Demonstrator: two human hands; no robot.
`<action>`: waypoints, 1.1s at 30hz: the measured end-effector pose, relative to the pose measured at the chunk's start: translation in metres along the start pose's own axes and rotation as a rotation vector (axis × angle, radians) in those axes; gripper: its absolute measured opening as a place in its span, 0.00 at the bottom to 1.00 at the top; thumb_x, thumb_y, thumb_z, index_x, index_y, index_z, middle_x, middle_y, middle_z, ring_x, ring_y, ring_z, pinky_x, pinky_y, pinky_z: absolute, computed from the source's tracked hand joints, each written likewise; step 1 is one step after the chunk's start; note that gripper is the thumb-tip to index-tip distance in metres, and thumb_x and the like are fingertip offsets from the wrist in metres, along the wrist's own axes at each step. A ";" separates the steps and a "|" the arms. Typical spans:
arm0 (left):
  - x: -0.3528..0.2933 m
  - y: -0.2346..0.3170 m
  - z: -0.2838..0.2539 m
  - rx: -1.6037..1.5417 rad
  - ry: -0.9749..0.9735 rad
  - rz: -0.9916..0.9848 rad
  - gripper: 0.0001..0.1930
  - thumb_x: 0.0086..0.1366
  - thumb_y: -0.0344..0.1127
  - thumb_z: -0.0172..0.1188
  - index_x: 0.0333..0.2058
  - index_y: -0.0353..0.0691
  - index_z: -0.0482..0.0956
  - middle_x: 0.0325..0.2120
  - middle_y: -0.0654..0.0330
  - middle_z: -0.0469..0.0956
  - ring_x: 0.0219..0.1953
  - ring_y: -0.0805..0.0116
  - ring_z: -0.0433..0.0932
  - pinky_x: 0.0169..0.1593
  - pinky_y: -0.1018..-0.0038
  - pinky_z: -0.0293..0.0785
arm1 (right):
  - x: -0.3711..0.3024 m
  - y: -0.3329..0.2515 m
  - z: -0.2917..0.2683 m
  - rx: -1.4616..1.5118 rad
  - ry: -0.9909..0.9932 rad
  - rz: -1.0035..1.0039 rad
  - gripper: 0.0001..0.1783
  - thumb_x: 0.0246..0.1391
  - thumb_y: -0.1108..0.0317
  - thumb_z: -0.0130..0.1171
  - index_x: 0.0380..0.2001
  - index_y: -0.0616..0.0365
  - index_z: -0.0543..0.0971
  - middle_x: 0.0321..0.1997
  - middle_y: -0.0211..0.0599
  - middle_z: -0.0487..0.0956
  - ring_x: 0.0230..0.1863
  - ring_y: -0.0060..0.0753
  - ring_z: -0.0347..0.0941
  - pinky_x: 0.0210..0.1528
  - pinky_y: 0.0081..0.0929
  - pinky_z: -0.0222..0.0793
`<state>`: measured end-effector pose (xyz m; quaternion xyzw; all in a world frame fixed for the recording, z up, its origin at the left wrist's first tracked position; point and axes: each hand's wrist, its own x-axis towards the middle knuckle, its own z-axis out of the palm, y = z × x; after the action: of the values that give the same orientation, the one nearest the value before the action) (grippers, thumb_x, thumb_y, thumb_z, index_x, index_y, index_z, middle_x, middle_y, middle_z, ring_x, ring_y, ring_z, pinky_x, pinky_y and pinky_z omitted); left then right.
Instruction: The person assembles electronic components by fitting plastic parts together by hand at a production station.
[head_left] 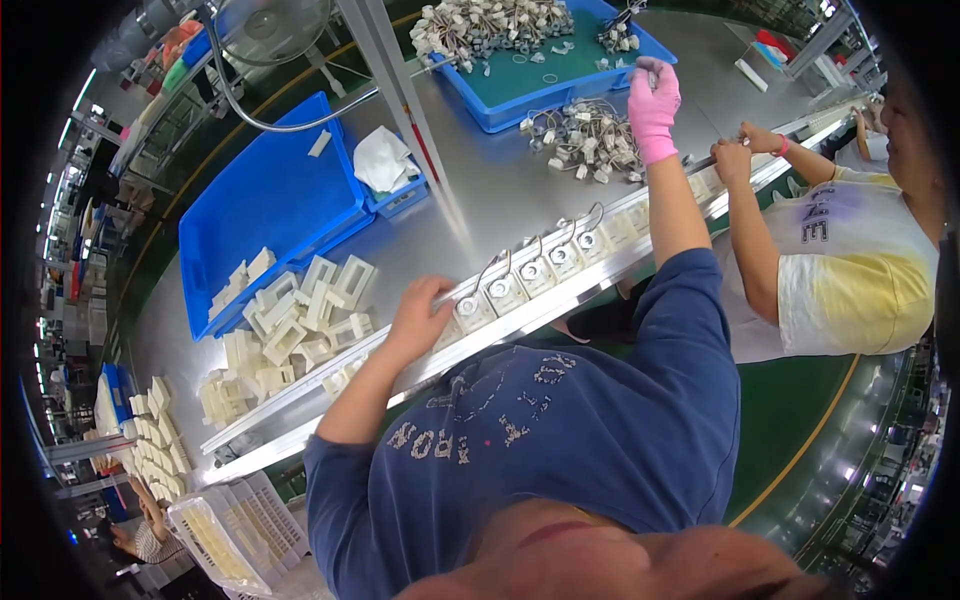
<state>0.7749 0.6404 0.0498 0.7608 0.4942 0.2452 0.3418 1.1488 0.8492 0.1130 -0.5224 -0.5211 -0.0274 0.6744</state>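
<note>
- While my left hand (422,315) bends beside white housings (501,290) mid-frame, my gloved right hand (654,108) curls at upper right; whether either pinches anything, I can't tell.
- With wired parts (590,142) heaped upper right, I'd judge fitting underway; next, seat one squarely.

From where I stand, the floor (775,425) is green, marked by a yellow line (803,458); beyond it, a grey stretch (862,490) reflects light. The table (480,170) is metal, with a post (392,85) upright. Noted at left: caged fan (268,25), strip light (85,90) lit.
</note>
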 end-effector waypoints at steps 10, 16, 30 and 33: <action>0.019 0.008 -0.028 -0.116 0.031 -0.063 0.12 0.55 0.28 0.52 0.40 0.36 0.71 0.35 0.57 0.72 0.39 0.66 0.70 0.43 0.73 0.66 | -0.004 -0.083 0.007 0.059 -0.196 -0.452 0.09 0.45 0.78 0.53 0.33 0.58 0.75 0.32 0.37 0.75 0.34 0.32 0.72 0.39 0.24 0.67; 0.047 0.061 -0.034 0.172 0.593 0.320 0.19 0.53 0.32 0.55 0.45 0.36 0.70 0.43 0.50 0.70 0.45 0.56 0.70 0.49 0.70 0.65 | -0.090 -0.175 0.018 0.374 -1.068 -0.418 0.09 0.46 0.78 0.50 0.33 0.60 0.74 0.31 0.36 0.72 0.34 0.29 0.71 0.37 0.23 0.67; 0.011 -0.017 -0.051 -0.744 -0.367 -0.288 0.21 0.67 0.44 0.37 0.33 0.33 0.75 0.21 0.55 0.77 0.27 0.66 0.77 0.33 0.74 0.72 | -0.131 -0.172 0.045 0.478 -0.903 0.241 0.12 0.49 0.72 0.49 0.39 0.64 0.72 0.33 0.38 0.74 0.31 0.31 0.72 0.41 0.25 0.67; 0.007 -0.017 -0.035 -1.259 -0.182 -0.420 0.22 0.69 0.44 0.35 0.47 0.32 0.69 0.39 0.49 0.74 0.43 0.62 0.73 0.46 0.68 0.71 | -0.163 -0.162 0.045 -0.274 -0.943 -0.326 0.24 0.50 0.61 0.52 0.49 0.59 0.65 0.39 0.49 0.72 0.40 0.48 0.71 0.44 0.35 0.67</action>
<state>0.7423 0.6611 0.0597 0.3212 0.3638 0.3500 0.8013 0.9500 0.7259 0.0995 -0.4737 -0.8347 0.0385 0.2783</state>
